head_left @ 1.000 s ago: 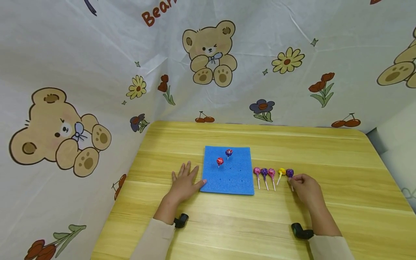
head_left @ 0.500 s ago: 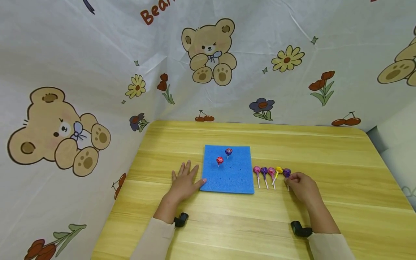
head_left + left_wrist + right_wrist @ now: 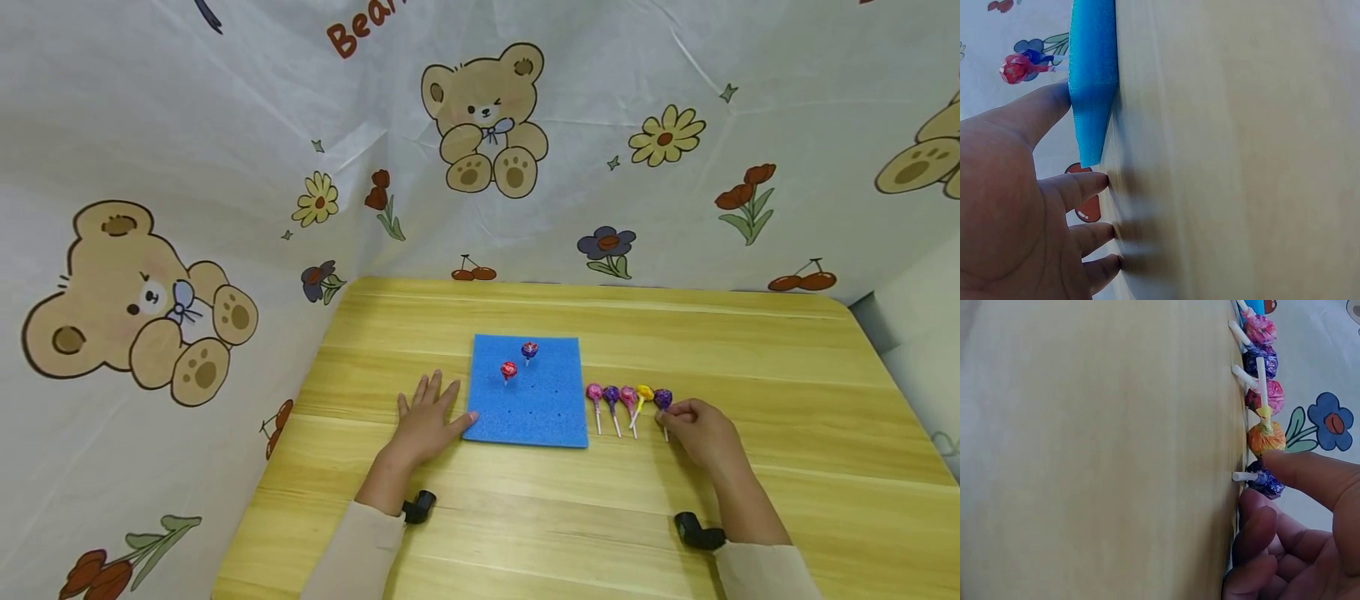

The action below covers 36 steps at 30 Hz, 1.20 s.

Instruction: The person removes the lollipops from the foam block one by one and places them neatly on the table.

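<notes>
Fingers [image 3: 675,412] of right hand [image 3: 701,433] pinching purple lollipop [image 3: 663,399], left hand [image 3: 423,421] flat at foam edge [image 3: 471,417].

Foam pad [image 3: 528,400] mid-table [image 3: 750,333], two lollipops [image 3: 519,361] standing in it, five lollipops [image 3: 628,400] lying to its right.

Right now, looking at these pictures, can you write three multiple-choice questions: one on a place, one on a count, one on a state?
1. Where does the left hand rest?
A. on the table beside the blue foam pad
B. on top of the pad
C. in the air

2. How many lollipops lie on the table right of the pad?
A. three
B. five
C. seven

3. How does the red lollipop stand?
A. lying flat
B. upright in the pad
C. held by fingers

Answers: 1 A, palm flat, thumb at the pad's edge. 2 B, five heads in a row. 3 B, its stick is in the foam.
</notes>
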{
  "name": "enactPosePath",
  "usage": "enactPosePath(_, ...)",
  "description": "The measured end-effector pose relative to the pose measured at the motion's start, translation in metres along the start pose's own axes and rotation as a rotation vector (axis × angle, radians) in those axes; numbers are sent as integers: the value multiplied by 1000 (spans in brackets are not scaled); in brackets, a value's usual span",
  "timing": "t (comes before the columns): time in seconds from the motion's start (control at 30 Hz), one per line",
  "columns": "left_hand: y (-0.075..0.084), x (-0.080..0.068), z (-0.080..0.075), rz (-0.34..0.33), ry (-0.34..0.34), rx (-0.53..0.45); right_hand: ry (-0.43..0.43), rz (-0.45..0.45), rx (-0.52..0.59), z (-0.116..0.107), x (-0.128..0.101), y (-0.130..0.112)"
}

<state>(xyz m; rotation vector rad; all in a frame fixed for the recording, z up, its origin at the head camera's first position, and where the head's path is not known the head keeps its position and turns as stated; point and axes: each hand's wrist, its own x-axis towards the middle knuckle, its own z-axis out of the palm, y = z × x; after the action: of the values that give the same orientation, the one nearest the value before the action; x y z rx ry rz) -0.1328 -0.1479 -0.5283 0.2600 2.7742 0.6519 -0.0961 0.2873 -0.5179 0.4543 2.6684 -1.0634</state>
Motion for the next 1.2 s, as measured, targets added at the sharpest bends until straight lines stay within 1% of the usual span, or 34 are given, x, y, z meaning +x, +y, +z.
enactPosePath(0.07, 0, 0, 0, -1, -1, 2, 24, 7, 13, 0, -2, 0)
enactPosePath(0.13, 0, 1, 0, -3, -2, 2, 67, 8, 29, -1, -3, 0)
enactPosePath(0.33, -1, 1, 1, -7, -2, 0, 175, -6, 131, 0, -8, -4)
enactPosePath(0.5, -1, 1, 2, -7, 0, 6, 256, -61, 261, 3, -10, -6)
enactPosePath(0.7, 3, -1, -2, -13, 0, -8, 335, -112, 459, 11, -10, -11)
enactPosePath(0.77, 4, -2, -3, -15, 2, -14, 343, -127, 493, 14, -11, -15)
enactPosePath(0.87, 4, -3, -4, -16, -1, -11, 345, -150, 504, 20, -11, -20)
enactPosePath(1.2, 2, -1, -1, -8, 1, -4, 291, -227, 493, 34, -10, -36)
